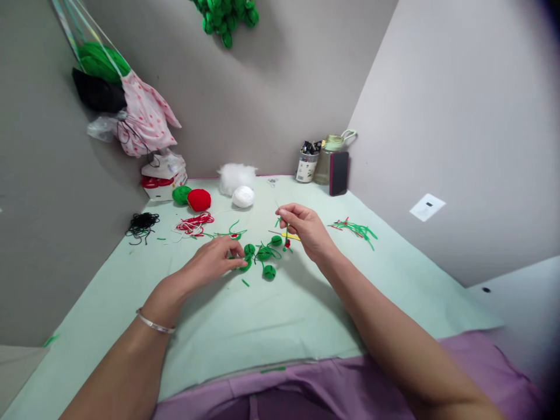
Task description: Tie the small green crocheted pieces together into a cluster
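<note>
My left hand [219, 255] rests low over the table, thumb and fingers curled about a small green yarn ball [245, 265]. Right by its fingertips sits another green ball [249, 249]. More green balls with dark lines, such as one ball [269, 272] in front, lie between my hands among loose green strands. My right hand [304, 226] is raised with thumb and forefinger pinched on a green yarn strand [287, 232]. From that strand hangs a little red and green piece [287, 245]. A thin, needle-like line sticks up from the pinch. Behind it lies a yellow stick [290, 237].
Red yarn [199, 200], white yarn [243, 197] and fluffy stuffing [236, 177] stand at the back. Black strands [142, 226] lie far left, cut green strands [361, 230] at right. A phone [339, 174] leans on a bottle [322, 166] beside a pen cup [307, 167].
</note>
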The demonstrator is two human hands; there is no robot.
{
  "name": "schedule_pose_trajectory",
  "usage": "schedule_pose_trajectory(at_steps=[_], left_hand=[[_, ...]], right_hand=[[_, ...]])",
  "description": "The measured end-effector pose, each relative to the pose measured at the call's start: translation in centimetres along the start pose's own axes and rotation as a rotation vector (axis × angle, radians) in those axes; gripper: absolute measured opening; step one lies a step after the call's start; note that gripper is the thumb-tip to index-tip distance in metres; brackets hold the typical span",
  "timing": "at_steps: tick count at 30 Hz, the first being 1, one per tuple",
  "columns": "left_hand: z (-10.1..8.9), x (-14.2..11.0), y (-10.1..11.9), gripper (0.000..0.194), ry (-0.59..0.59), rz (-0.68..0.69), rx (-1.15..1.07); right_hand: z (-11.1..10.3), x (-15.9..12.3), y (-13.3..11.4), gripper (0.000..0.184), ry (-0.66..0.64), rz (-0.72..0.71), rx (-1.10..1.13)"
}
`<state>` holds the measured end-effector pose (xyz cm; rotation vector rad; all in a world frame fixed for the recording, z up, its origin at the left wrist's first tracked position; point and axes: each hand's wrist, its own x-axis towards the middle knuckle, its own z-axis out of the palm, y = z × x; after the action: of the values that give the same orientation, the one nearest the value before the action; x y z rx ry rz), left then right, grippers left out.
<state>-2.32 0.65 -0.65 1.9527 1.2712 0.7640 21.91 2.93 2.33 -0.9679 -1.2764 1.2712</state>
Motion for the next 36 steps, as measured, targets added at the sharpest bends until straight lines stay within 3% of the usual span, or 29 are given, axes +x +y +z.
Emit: schedule_pose_trajectory(at_steps=[3,7,13,16,23,29,33,36], left_hand=[[0.4,0.2,0.1,0.012,0.007,0.002,-0.055],[0.0,0.2,1.2,0.017,0.000,-0.093,-0.368],[0.3,-0.1,2.5,0.020,0.031,-0.086,-0.673],[1.1,-0.1,2.7,0.020,0.099,-0.072,-0.702],[1.8,-0.1,2.8,0.018,0.273,-0.036,-0.530],[1.3,-0.1,3.1,0.018,0.199,-0.062,-0.719],[0.8,-0.5,3.7,0.017,0.074,-0.104,-0.803],[0.5,-0.7,4.0,0.026,-0.036,-0.111,-0.749]], right_hand=[[0.1,-0.1,-0.2,0.034,-0.012,0.021,0.029],[0.3,-0.3,-0.1,0.034,-0.046,0.052,0.110],[0.8,-0.7,0.1,0.030,-0.208,0.069,0.084],[1.1,-1.2,0.0,0.025,-0.295,0.085,0.060],[2.1,-2.1,0.3,0.028,-0.420,0.110,-0.023],[2.1,-2.1,0.0,0.027,-0.477,0.072,-0.041],[1.2,-1.7,-0.4,0.025,-0.443,0.016,-0.061],[0.8,-1.6,-0.4,0.022,-0.442,-0.014,-0.074]])
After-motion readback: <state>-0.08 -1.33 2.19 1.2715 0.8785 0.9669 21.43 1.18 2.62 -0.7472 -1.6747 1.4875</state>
